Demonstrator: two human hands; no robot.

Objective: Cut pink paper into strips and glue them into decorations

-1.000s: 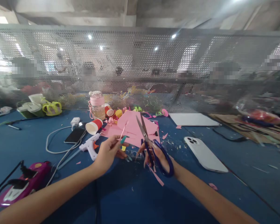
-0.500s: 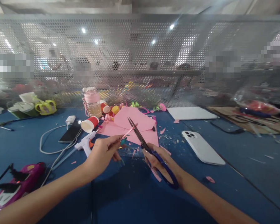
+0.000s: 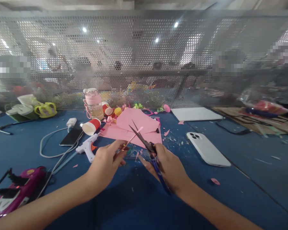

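Pinching a thin pink strip (image 3: 132, 138), the left grip (image 3: 103, 163) holds it slanting away and toward the right, so that its free end meets the blades of the scissors (image 3: 147, 144) ahead of the right grip (image 3: 170, 167). The right grip is wrapped round the blue handles, and the blades stand slightly parted; whether the strip lies between them or only across them, I cannot tell.

The strip looks like paper, so it should be nearly weightless, easy to crease and not slippery. It is probably best held as it is, near the lower end, though a shorter free length would flex less. The scissors look rigid and much heavier; their handles are the sensible hold, well behind the blades.

Beyond both grips, pink sheets (image 3: 135, 118) lie on the blue counter (image 3: 124, 204); thin and soft, they would lift best by an edge. Between the grips and just ahead, a clear ruler (image 3: 145, 154) carries printed marks too small to read. Left of the left grip, the glue gun (image 3: 87, 148) has no legible lettering, nor has the white phone (image 3: 208, 150) right of the right grip. Farther left, the purple power strip (image 3: 26, 188) bears a round yellow sticker (image 3: 30, 172), unreadable here.
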